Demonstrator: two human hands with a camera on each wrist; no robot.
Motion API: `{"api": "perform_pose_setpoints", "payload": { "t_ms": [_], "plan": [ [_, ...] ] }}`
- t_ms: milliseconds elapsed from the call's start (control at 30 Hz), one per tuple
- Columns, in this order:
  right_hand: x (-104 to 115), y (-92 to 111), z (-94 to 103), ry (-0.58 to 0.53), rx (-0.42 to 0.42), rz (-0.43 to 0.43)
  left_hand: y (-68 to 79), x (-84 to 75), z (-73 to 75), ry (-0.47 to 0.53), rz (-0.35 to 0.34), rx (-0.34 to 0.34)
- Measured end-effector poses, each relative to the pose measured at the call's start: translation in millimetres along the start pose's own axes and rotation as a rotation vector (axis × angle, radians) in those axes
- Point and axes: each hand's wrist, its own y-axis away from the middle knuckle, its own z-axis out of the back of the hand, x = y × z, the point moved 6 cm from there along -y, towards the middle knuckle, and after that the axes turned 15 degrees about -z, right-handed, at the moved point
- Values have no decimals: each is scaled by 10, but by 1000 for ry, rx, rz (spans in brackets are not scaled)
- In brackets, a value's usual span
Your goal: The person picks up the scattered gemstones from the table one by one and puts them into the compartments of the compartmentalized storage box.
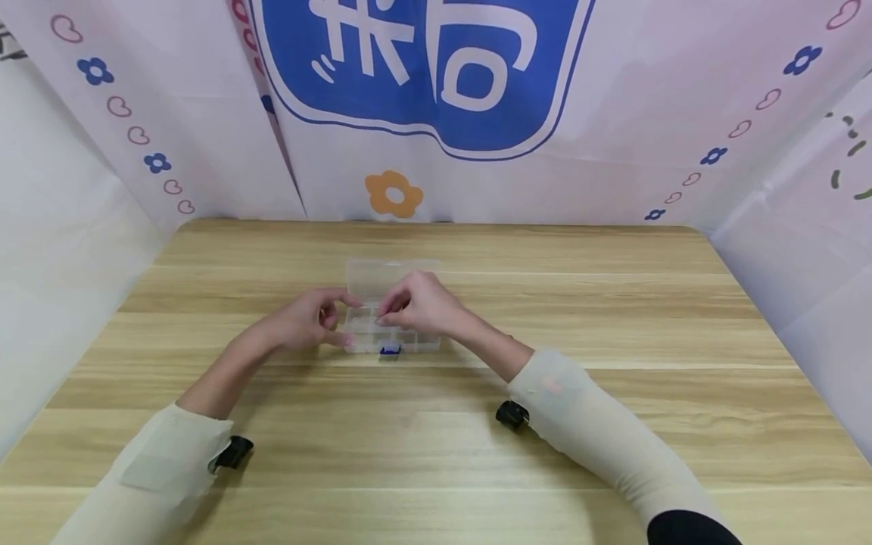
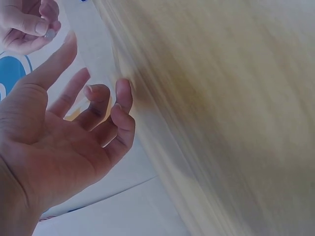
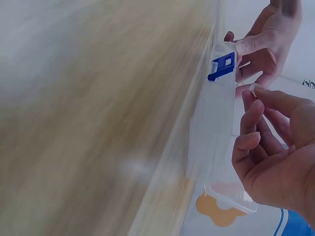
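Observation:
A clear plastic compartment box (image 1: 428, 345) lies on the table with its lid (image 1: 368, 277) raised at the back and a blue latch (image 3: 222, 67) at its front. My left hand (image 1: 300, 319) holds the box's left end, thumb at the front corner and index finger towards the back. The other left fingers (image 2: 125, 128) curl loosely beside it. Over the compartments, my right hand (image 1: 424, 304) pinches a small whitish piece (image 3: 253, 90) between thumb and index finger. Its exact kind is too small to tell. What lies inside the compartments is hard to make out.
The wood-grain table (image 1: 436, 454) extends around the box. Behind it hangs a white printed cloth (image 1: 327, 174) with a blue sign and an orange flower (image 1: 376, 198). White panels stand on both sides. Small black devices (image 1: 511, 415) are strapped at both wrists.

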Motion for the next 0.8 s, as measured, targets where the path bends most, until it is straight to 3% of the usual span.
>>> {"api": "perform_pose_setpoints", "payload": {
  "t_ms": [233,800],
  "plan": [
    [26,-30,-65,4,19,22,1,-15,11,-11,-38,-1],
    [98,-86,-152,52,9,22,19,-29,4,-29,-14,11]
  ]
}}
